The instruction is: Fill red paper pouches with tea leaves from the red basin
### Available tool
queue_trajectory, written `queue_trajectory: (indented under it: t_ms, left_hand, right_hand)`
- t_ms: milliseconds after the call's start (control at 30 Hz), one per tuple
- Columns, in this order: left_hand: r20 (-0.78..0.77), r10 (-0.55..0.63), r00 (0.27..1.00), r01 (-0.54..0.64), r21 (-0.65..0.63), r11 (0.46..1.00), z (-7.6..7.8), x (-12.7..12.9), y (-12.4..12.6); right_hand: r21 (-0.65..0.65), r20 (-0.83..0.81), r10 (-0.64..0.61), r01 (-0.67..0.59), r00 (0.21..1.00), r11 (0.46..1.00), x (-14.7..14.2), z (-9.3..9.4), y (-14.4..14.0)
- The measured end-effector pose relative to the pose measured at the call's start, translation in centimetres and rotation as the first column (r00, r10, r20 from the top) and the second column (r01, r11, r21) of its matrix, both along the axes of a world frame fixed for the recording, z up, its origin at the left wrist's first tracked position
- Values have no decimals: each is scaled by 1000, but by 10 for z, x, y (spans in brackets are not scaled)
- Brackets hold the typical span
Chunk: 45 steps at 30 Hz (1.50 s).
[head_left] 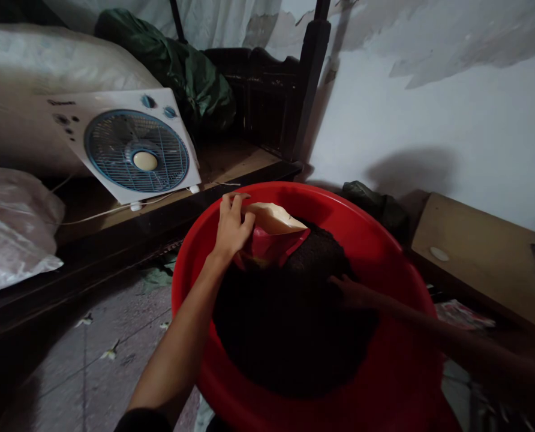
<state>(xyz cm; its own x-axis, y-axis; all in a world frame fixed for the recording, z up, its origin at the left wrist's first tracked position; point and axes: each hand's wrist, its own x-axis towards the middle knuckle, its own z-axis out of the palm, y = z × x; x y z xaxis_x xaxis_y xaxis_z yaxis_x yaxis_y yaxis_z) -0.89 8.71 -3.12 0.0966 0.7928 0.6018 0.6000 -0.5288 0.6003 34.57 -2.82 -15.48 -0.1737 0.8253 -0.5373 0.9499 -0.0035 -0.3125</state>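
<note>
A wide red plastic basin [411, 288] holds a heap of dark, fine loose material [294, 336] whose kind I cannot make out. Inside it, toward the back left, a red bag [271, 241] with a pale cream lining stands tilted with its mouth spread. My left hand [234, 223] grips the bag's left edge, fingers over the rim. On the right, my right hand [351, 291] reaches low into the heap from the basin's right side. One digit stretches toward the bag; deep shadow and the dark material hide the other fingers.
A white box fan [146, 150] stands on a wooden platform [249, 159] at the left, its cord trailing. Large plastic sacks [11, 222] and a green bundle [195, 84] lie there too. A tan board [478, 258] is at the right, a dark bag [378, 207] behind the basin.
</note>
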Motion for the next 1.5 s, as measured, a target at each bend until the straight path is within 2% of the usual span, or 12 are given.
queue_trajectory:
  t_ms: [100,167,267,367,567,667,767,967,1033,1133,1300,1500]
  left_hand:
    - [1,-33,999,33,37,999,0,2,-1]
    - [27,-75,997,72,116,991,0,4,-2]
    - [61,-145,988,125,248,961,-2,9,-5]
    - [24,-205,978,191,273,943,-3,13,-9]
    - [-76,-267,961,277,203,939,-2,17,-15]
    - [-72,-212,975,222,193,956,-2,16,-13]
    - [-46,-119,992,125,167,978,-3,14,-9]
    - [20,-1,1000,-2,151,988,-2,8,-3]
    - [41,22,999,-27,144,989,-2,8,-2]
    - [60,38,997,-46,141,989,-1,7,-1]
    - [57,22,998,-30,148,989,-3,7,0]
    - [64,18,998,-28,158,987,-4,7,2]
  right_hand:
    - [0,-385,-17,18,923,1000,-26,12,-8]
    - [27,-591,-202,269,781,963,-49,31,-5]
    - [-12,-841,-392,713,371,701,-84,80,13]
    - [-155,-985,-149,833,-88,531,-111,134,42]
    - [-220,-935,67,718,-348,661,-159,179,90]
    - [-154,-955,49,630,-292,761,-179,177,97]
    - [41,-994,96,620,-56,783,-175,174,98]
    - [522,-823,42,724,567,450,-92,127,92]
    - [484,-591,-226,565,774,669,-66,90,83]
    - [272,-378,-283,398,881,876,-54,35,59]
    - [87,-189,-240,260,952,962,-94,-15,14]
    - [-23,-133,-22,19,991,1000,-120,-20,-29]
